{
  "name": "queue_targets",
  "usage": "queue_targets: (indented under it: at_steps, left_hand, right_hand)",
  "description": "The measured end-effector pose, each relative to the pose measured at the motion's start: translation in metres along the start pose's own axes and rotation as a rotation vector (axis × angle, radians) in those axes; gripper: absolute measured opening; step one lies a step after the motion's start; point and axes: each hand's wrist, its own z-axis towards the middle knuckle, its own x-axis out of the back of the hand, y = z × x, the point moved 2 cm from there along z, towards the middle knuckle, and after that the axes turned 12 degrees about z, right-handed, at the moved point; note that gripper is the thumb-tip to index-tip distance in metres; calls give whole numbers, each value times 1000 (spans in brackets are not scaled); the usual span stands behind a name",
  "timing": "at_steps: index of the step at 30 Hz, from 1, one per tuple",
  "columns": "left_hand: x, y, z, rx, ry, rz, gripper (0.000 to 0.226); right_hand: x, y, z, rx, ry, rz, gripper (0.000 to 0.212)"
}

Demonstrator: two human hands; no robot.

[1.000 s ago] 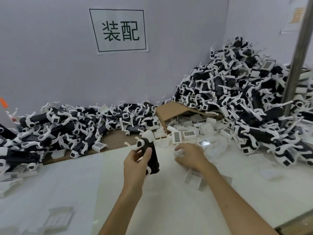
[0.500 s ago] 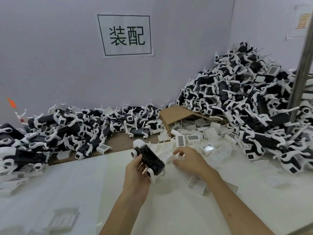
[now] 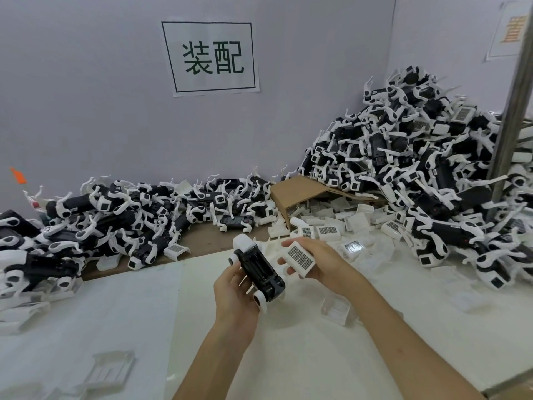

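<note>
Since my right hand (image 3: 326, 261) has just pinched up a white labelled cover (image 3: 300, 256) while my left hand (image 3: 233, 287) grips the black toy body (image 3: 259, 268) belly-up, fitting's next I reckon.

Assembly station in a factory workshop. Evidence: printed wall sign (image 3: 210, 57) reading 装配; identical black-and-white toy bodies in a low left heap (image 3: 115, 220) and a tall right heap (image 3: 403, 174); loose white covers (image 3: 340, 223) spilled beside a cardboard sheet (image 3: 300, 189) on the white surface (image 3: 288, 356). One open unit (image 3: 261, 268) gripped in the left hand (image 3: 233, 295), one grille cover (image 3: 300, 256) in the right hand (image 3: 326, 261).
</note>
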Motion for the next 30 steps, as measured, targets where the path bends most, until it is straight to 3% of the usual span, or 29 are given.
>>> queue_targets:
  at_steps: [5,9,15,21,30]
  left_hand:
    - [-1,0,0,-5,5,1,32]
    - [-1,-2,1,-24,15,27,26]
    - [-4,1,-1,-86,-40,43,27]
    - [-13,1,-9,-104,-180,13,58]
    - [-13,1,-9,-122,-268,45,58]
  right_hand:
    - [-4,2,-1,-85,-37,140,43]
    - [-3,1,-2,-30,-74,180,30]
    - [-7,-2,-1,83,-46,228,27]
    - [-23,2,-1,179,33,102,32]
    - [-33,6,-7,169,9,-141,32]
